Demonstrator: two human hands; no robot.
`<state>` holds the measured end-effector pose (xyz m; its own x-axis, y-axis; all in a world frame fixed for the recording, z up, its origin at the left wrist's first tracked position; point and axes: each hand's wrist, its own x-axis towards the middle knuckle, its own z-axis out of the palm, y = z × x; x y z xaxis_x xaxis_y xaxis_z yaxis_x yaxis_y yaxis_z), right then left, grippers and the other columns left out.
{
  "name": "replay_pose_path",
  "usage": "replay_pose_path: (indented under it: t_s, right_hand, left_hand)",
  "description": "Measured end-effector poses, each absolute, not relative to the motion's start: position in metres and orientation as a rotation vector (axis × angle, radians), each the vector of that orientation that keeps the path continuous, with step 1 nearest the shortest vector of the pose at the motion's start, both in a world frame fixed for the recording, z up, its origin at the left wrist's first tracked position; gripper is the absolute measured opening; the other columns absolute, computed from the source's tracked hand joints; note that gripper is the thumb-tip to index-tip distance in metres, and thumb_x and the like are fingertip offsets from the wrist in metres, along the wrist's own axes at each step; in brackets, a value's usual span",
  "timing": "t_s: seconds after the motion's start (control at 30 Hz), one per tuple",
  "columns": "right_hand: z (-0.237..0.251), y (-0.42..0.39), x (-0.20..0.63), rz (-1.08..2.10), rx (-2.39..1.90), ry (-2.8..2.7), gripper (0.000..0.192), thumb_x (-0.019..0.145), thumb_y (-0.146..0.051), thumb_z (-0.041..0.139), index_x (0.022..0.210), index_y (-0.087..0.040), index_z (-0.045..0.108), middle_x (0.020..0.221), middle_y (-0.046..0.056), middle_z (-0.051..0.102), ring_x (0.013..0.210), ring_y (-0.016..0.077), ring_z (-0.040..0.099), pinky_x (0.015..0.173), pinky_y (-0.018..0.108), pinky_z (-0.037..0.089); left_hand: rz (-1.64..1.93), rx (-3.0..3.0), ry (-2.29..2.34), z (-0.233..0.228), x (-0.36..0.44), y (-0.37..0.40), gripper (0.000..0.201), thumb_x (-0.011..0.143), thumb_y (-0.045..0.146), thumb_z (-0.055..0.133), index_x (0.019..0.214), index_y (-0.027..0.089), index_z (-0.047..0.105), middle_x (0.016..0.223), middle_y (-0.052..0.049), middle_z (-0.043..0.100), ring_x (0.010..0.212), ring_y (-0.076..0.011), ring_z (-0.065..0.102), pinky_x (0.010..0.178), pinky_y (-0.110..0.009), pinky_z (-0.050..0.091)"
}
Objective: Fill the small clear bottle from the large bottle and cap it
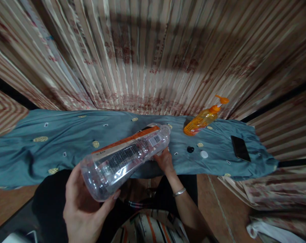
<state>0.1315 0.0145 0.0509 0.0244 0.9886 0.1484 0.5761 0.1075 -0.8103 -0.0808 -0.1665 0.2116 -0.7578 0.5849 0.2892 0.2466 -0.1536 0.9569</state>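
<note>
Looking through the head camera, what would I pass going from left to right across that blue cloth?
Left hand → clear bottle → right hand → black cap → white cap → orange pump bottle, lying further back → black phone.

Clear glossy plastic bottle (125, 157)

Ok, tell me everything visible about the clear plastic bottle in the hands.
The clear plastic bottle looks empty and lies tilted, base toward the camera, neck toward the blue cloth. Its label has an orange strip, dark print and a barcode. The left hand cups the base; the right hand grips the neck end, hiding any cap.
</note>
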Motion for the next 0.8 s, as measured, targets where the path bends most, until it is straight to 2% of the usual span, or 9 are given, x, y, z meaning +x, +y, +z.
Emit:
replay_pose_path:
  t_s: [0.2,0.33,0.47,0.6,0.8]
  right_hand:
    - [0.0539,0.0136,0.1303,0.721,-1.577,-1.621,0.055,0.086,-0.030,0.088,0.137,-0.014,0.073,0.128,0.025,0.088,0.122,0.0436,0.086,0.107,0.060,0.073]
    - [0.0549,0.0147,0.1317,0.700,-1.550,-1.638,0.054,0.085,-0.032,0.086,0.135,-0.016,0.073,0.127,0.025,0.088,0.121,0.0451,0.087,0.104,0.063,0.074]
    - [0.0549,0.0153,0.1315,0.688,-1.553,-1.629,0.053,0.083,-0.031,0.085,0.132,-0.015,0.074,0.123,0.025,0.089,0.118,0.0464,0.087,0.101,0.064,0.074]
    - [0.0542,0.0147,0.1310,0.694,-1.539,-1.626,0.053,0.084,-0.030,0.084,0.134,-0.016,0.074,0.126,0.025,0.089,0.119,0.0459,0.087,0.103,0.064,0.074]
    - [0.0532,0.0140,0.1308,0.703,-1.542,-1.636,0.054,0.086,-0.027,0.085,0.137,-0.015,0.074,0.128,0.024,0.088,0.121,0.0448,0.087,0.105,0.063,0.074]
  left_hand:
    - [1.996,0.926,1.876,0.2125,-0.0791,-0.1657,0.101,0.045,0.040,0.115,0.141,0.035,0.083,0.139,-0.006,0.087,0.126,-0.0410,0.084,0.102,-0.050,0.075]
    - [1.963,0.940,1.917,0.2150,-0.0767,-0.1666,0.091,0.054,0.037,0.112,0.140,0.034,0.083,0.142,-0.008,0.086,0.127,-0.0401,0.084,0.102,-0.050,0.076]
    - [1.972,0.935,1.919,0.2158,-0.0751,-0.1665,0.091,0.052,0.035,0.110,0.139,0.034,0.084,0.141,-0.008,0.086,0.127,-0.0408,0.084,0.101,-0.050,0.076]
    - [1.972,0.928,1.923,0.2161,-0.0755,-0.1661,0.087,0.056,0.032,0.107,0.140,0.037,0.085,0.143,-0.007,0.085,0.131,-0.0423,0.083,0.107,-0.054,0.075]
    - [2.010,0.925,1.856,0.2152,-0.0767,-0.1654,0.096,0.046,0.030,0.113,0.139,0.039,0.085,0.139,-0.003,0.087,0.127,-0.0399,0.084,0.102,-0.049,0.075]
